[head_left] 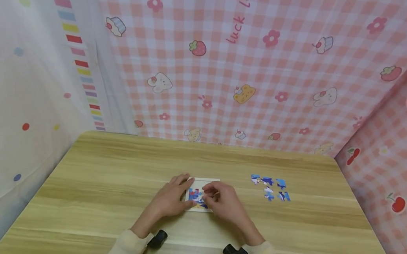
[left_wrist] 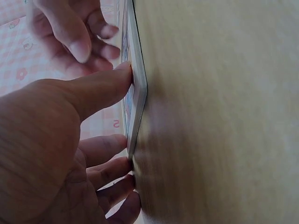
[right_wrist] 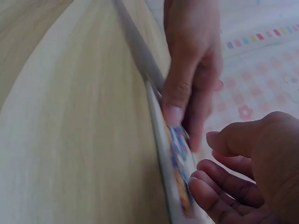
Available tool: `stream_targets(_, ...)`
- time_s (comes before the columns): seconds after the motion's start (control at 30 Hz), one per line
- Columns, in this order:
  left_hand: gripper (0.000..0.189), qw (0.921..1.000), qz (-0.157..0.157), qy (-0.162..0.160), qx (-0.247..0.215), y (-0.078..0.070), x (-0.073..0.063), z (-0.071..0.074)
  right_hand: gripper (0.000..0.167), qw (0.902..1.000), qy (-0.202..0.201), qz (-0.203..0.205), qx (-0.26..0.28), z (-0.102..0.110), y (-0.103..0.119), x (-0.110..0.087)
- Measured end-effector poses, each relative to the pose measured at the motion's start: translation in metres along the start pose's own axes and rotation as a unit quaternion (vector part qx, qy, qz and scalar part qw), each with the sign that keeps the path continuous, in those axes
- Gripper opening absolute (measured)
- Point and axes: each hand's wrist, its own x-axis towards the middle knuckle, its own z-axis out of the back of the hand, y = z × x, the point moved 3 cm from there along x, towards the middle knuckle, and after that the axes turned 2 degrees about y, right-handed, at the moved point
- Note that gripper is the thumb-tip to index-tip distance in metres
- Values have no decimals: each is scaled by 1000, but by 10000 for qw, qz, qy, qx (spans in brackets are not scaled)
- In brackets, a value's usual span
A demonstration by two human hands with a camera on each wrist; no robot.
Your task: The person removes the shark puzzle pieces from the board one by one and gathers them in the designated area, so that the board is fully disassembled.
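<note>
A small jigsaw tray (head_left: 205, 180) with a pale rim lies on the table in front of the person. Joined blue, red and white puzzle pieces (head_left: 193, 194) fill part of its lower left. My left hand (head_left: 170, 195) rests against the tray's left side, its thumb pressing on the near rim and its fingers along the edge. Over the tray's right half hovers my right hand (head_left: 226, 201), fingers loosely bent. In the right wrist view a gap shows between thumb and fingertips (right_wrist: 198, 184), with nothing held there. Part of the tray is hidden beneath this hand.
Several loose blue and white puzzle pieces (head_left: 268, 181) lie to the right of the tray on the wooden table (head_left: 116, 164). A pink checked cloth (head_left: 221, 73) hangs behind the table's far edge. Black wrist cameras (head_left: 158, 238) sit under both wrists.
</note>
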Motion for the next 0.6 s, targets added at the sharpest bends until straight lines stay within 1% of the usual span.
stream_targets(0.1, 76, 10000, -15, -8, 0, 0, 0, 1, 15, 9999, 78, 3, 109, -8, 1, 5)
stream_targets(0.2, 75, 10000, -48, -41, -6, -1, 0, 1, 15, 9999, -63, -6, 108, -14, 0, 9)
stream_targets(0.3, 75, 10000, -70, -59, -31, -2, -1, 2, 16, 9995, -305, 28, -98, -18, -1, 12)
stream_targets(0.37, 74, 10000, -72, -61, -33, -3, -1, 3, 16, 9988, -397, 25, -270, -19, -1, 14)
stream_targets(0.47, 74, 10000, -76, -47, -12, -4, -1, 4, 15, 9978, -430, -62, -497, -21, -3, 16)
stream_targets(0.6, 75, 10000, -79, -27, -7, -3, -1, 4, 15, 9976, -441, -120, -517, -22, -3, 17)
